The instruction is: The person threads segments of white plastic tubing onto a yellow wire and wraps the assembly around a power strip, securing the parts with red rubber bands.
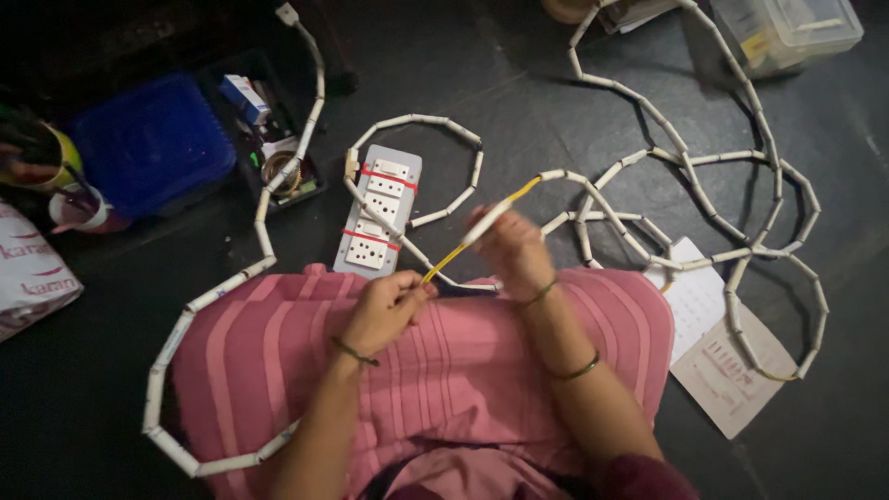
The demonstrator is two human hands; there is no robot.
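Left hand (384, 306) pinches the yellow cord (463, 248) near the lap; right hand (505, 245), blurred, grips a paper tube (489, 218) on it. The light, floppy chain (704, 185) seems best held at the bare cord.

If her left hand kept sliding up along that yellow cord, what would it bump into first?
Most likely the right hand, which grips the same yellow cord just above the left hand. Between them only bare cord shows, though depth is hard to judge.

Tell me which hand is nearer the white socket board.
Left. The left hand pinches the yellow cord just below the socket board; the right hand is farther off to its right.
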